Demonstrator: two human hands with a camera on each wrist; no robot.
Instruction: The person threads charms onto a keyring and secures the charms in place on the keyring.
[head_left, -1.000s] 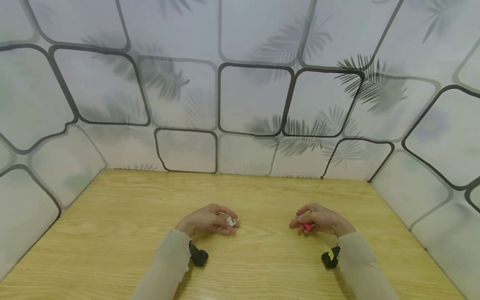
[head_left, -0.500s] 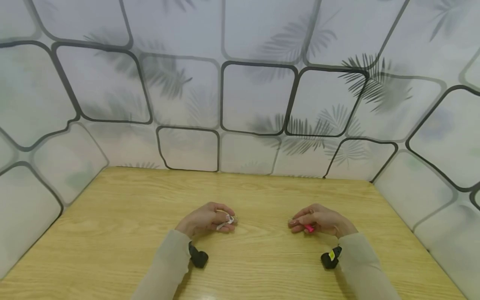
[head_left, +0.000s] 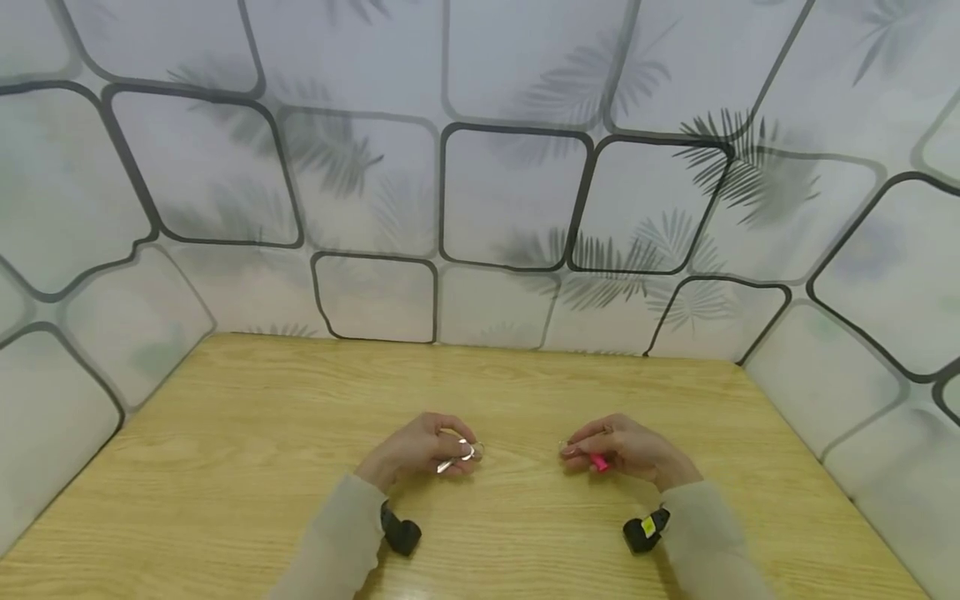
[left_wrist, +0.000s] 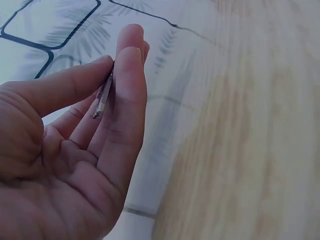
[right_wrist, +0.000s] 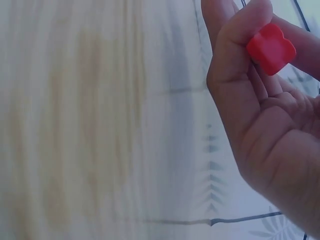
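My left hand (head_left: 423, 448) pinches a small silver key (head_left: 452, 459) between thumb and fingers, a little above the wooden table. A thin metal ring (head_left: 480, 450) shows at the key's head, by the fingertips. In the left wrist view the key (left_wrist: 102, 100) appears edge-on and partly hidden by the fingers. Across a gap, my right hand (head_left: 626, 450) holds a small pink-red keychain charm (head_left: 599, 462). Its lobed, flower-like end (right_wrist: 271, 49) sticks out below the thumb in the right wrist view. A fine ring (head_left: 562, 446) shows at the right fingertips; how it joins the charm is hidden.
The wooden table (head_left: 315, 392) meets patterned wall covering (head_left: 495, 200) at the back and both sides. Black wrist-camera mounts (head_left: 402, 533) hang below both wrists.
My right hand has moved left, toward the left hand, with the charm. My left hand has shifted slightly right and nearer to me; the key has turned so its shank shows.
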